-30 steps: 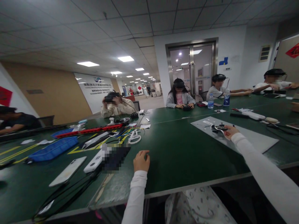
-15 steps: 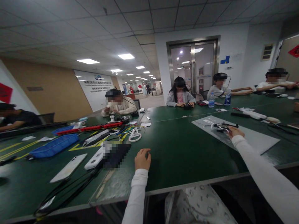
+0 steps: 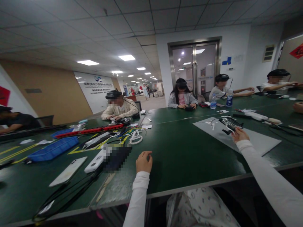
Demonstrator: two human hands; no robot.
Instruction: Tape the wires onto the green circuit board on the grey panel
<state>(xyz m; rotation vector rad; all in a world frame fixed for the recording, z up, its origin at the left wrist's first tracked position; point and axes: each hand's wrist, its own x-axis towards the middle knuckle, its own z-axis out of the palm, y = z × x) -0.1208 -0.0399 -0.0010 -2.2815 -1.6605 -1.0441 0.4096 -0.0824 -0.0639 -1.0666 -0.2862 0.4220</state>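
Note:
My left hand (image 3: 144, 162) rests on the green table with its fingers curled in, and no object shows in it. At the right, my right hand (image 3: 240, 135) is closed on the near end of a dark, thin-armed device (image 3: 233, 125) with white parts or cords. This device is tilted over a grey sheet (image 3: 260, 140), and my fingers cover part of it. Its exact kind is too small to make out. Left of it, a thin white strip (image 3: 211, 124) lies on the sheet.
To the left are a white phone (image 3: 68, 171), a white case (image 3: 96, 161), black cables (image 3: 78, 190), a blue tray (image 3: 53, 149) and a coiled white cable (image 3: 136, 137). Bottles (image 3: 213, 101) stand at the far side. Several people sit around the table.
My right hand has turned the dark device, so it now stands more tilted and shows more of its white parts. The left hand stays in place. A person across the table has lowered their hands.

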